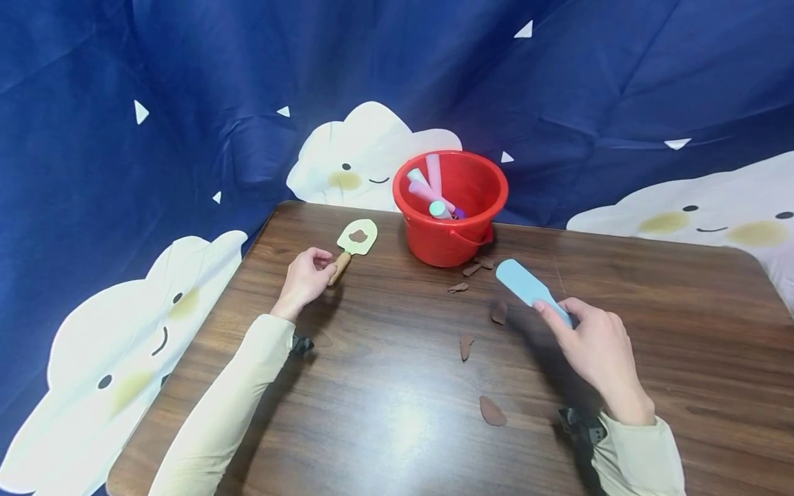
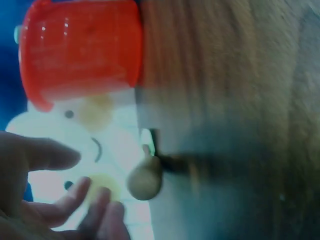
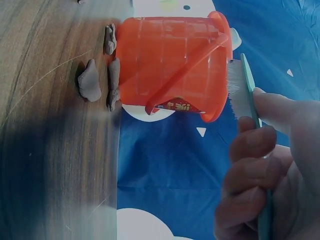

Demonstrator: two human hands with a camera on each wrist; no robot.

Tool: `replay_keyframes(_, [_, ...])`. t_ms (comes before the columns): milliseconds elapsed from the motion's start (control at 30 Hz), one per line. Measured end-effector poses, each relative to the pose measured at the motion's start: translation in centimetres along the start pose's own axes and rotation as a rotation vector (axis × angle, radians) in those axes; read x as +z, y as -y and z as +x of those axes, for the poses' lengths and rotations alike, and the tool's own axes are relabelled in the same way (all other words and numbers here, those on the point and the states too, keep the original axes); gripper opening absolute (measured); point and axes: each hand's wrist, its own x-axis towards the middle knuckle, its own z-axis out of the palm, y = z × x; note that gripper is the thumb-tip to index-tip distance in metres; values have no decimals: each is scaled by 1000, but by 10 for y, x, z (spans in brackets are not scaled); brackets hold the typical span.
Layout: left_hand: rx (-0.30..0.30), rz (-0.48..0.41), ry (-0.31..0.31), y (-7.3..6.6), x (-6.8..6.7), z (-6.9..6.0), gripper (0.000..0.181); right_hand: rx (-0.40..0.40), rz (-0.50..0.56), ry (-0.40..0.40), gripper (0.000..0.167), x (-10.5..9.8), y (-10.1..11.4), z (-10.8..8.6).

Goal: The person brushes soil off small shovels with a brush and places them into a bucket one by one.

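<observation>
A small shovel (image 1: 367, 246) with a pale green, cut-out blade and a wooden handle (image 2: 145, 179) lies at the table's left. Beside that handle is my left hand (image 1: 307, 277); in the left wrist view its fingers and thumb are spread apart, with nothing between them. My right hand (image 1: 597, 342) grips a light blue brush (image 1: 523, 281) by its handle, thumb along its back, raised above the table. White bristles (image 3: 239, 89) show in the right wrist view. Several thin brown pieces (image 1: 493, 410) lie scattered on the wood between the hands.
A red bucket (image 1: 437, 242) stands near the table's back edge, holding pink and mint-coloured tubes (image 1: 434, 173). More brown pieces (image 3: 90, 82) lie close to its base. Behind the brown wooden table (image 1: 384, 331) hangs a blue cloth (image 1: 397, 62) with white clouds.
</observation>
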Motion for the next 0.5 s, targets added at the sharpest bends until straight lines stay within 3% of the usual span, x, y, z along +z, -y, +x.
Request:
replay_keyframes(200, [-47, 45, 126, 12, 7, 6, 50, -5, -3, 4, 41, 0, 0, -2])
replay_keyframes(433, [-71, 38, 191, 11, 14, 8, 49, -13, -1, 6, 41, -2, 0, -4])
replay_keyframes(500, [-97, 1, 208, 12, 16, 11, 49, -11, -1, 9, 41, -2, 0, -4])
